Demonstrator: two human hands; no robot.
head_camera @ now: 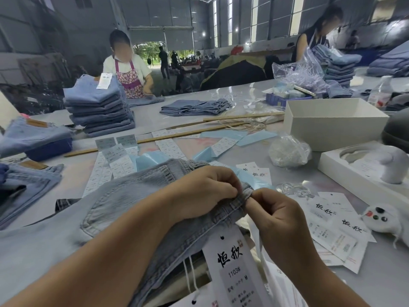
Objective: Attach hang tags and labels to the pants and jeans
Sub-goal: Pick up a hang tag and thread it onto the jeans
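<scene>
1. Head view, nearest: a white hang tag (pixel 232 269) printed with black characters and "1103#" hangs below the waistband of the pale jeans (pixel 124 202) spread across the near edge of the table (pixel 376 273). White drawstrings dangle beside the tag.
2. The left hand (pixel 203 189) lies over the jeans, fingers curled, pinching the waistband end (pixel 245 193).
3. The right hand (pixel 276 218) meets it from the other side, thumb and fingertips pinched on the same bit of denim; the two hands are touching there.
4. Just right of the hands, loose tags (pixel 329 220) lie fanned on the table, and beside them a small white gadget (pixel 382 218) with coloured buttons.
5. Beyond the jeans, strips of size labels (pixel 117 158) and pale blue backing sheets (pixel 254 136) are scattered, with long wooden sticks (pixel 155 139) across them.
6. To the right sit a crumpled clear bag (pixel 287 151), a white moulded tray (pixel 358 165) and an open white box (pixel 332 122).
7. To the left, folded jeans lie at the table edge; further back stands a tall denim stack (pixel 99 107) with a tag on top.
8. Mid-table, a flat folded pair (pixel 194 107).
9. At the far side, a person in a floral apron (pixel 128 76) works at the table; another person (pixel 314 34) stands at right behind more stacked denim.
</scene>
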